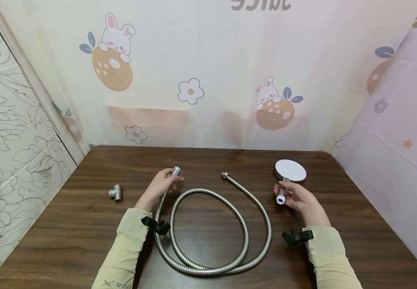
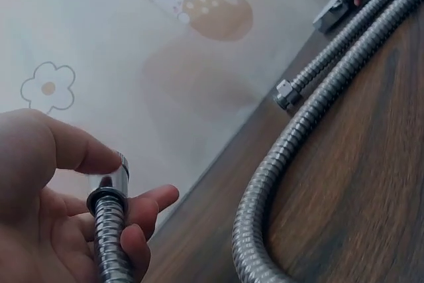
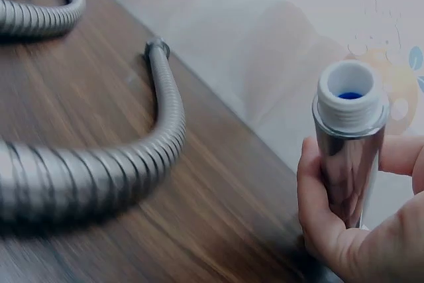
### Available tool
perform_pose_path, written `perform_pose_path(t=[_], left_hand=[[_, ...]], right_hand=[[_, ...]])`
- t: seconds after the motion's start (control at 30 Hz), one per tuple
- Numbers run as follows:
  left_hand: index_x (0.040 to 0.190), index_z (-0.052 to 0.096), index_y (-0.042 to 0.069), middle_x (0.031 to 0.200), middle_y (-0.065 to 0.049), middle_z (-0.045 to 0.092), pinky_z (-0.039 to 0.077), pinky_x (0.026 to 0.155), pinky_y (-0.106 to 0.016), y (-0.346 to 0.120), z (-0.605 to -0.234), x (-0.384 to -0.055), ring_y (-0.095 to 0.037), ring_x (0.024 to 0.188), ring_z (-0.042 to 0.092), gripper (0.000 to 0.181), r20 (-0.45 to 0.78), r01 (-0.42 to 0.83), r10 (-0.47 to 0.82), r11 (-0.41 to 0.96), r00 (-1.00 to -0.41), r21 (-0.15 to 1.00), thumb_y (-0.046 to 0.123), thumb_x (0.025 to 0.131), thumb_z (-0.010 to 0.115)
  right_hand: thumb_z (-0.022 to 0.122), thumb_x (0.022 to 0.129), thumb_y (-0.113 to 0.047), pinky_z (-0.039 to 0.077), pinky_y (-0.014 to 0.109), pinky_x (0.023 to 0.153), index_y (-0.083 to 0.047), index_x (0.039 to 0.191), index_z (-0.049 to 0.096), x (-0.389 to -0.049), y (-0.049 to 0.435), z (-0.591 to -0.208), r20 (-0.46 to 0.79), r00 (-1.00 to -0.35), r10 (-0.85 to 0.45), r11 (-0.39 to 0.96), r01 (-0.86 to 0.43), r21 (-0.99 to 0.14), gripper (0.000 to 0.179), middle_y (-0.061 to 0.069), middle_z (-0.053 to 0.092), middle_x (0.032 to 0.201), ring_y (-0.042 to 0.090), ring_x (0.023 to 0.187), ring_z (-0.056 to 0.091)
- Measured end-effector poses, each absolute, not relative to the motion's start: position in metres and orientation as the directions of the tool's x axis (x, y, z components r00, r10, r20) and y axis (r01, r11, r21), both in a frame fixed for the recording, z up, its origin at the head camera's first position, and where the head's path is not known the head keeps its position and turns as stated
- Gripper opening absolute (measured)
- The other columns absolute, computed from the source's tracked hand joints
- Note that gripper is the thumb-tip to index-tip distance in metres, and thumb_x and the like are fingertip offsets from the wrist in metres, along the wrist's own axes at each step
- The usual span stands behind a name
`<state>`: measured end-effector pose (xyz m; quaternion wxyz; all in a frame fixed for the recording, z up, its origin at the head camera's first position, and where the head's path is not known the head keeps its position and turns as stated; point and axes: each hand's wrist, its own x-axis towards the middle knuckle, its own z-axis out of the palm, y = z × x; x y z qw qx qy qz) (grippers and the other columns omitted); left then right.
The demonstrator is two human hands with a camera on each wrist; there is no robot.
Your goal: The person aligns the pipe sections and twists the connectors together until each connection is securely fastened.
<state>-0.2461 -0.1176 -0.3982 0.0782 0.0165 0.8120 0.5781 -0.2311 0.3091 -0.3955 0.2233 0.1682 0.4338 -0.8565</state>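
My left hand (image 1: 160,185) pinches the smooth metal end fitting (image 2: 112,180) of a ribbed shower hose (image 1: 246,237) between thumb and fingers. The hose lies in loops on the table, and its other end, a hex nut (image 1: 224,175), points toward the back. On the right, my right hand (image 1: 300,197) grips the chrome handle of a shower head (image 1: 290,170), whose round white spray face is turned up. The handle's white threaded end (image 3: 348,97), blue inside, points toward me in the right wrist view.
A small metal tee fitting (image 1: 116,193) lies on the dark wooden table (image 1: 67,237) at the left. Behind the table hangs a printed curtain (image 1: 215,52), with a lilac one on the right. Black straps (image 1: 155,225) sit on both wrists.
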Motion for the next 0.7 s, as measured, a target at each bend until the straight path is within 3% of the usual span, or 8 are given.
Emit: perform_pose_path(t=[0.33, 0.7], left_hand=[[0.116, 0.049, -0.001, 0.112, -0.018, 0.061, 0.043, 0.056, -0.027, -0.117, -0.396, -0.245, -0.015, 0.062, 0.051, 0.032, -0.114, -0.070, 0.136, 0.290, -0.984, 0.954, 0.023, 0.095, 0.045], [0.115, 0.050, -0.002, 0.107, -0.022, 0.062, 0.040, 0.052, -0.023, -0.113, -0.395, -0.242, -0.011, 0.055, 0.048, 0.032, -0.133, -0.099, 0.137, 0.233, -0.982, 0.967, 0.024, 0.097, 0.041]], right_hand=[[0.051, 0.092, -0.007, 0.050, 0.027, 0.077, 0.000, 0.088, 0.058, -0.232, 0.295, -0.392, -0.444, -0.857, -0.260, -0.564, 0.508, -0.651, 0.011, 0.011, 0.065, 0.086, 0.018, 0.080, 0.062], [0.049, 0.093, -0.009, 0.049, 0.026, 0.077, -0.003, 0.090, 0.057, -0.234, 0.283, -0.397, -0.412, -0.866, -0.283, -0.528, 0.499, -0.687, 0.011, 0.008, 0.064, 0.089, 0.016, 0.083, 0.060]])
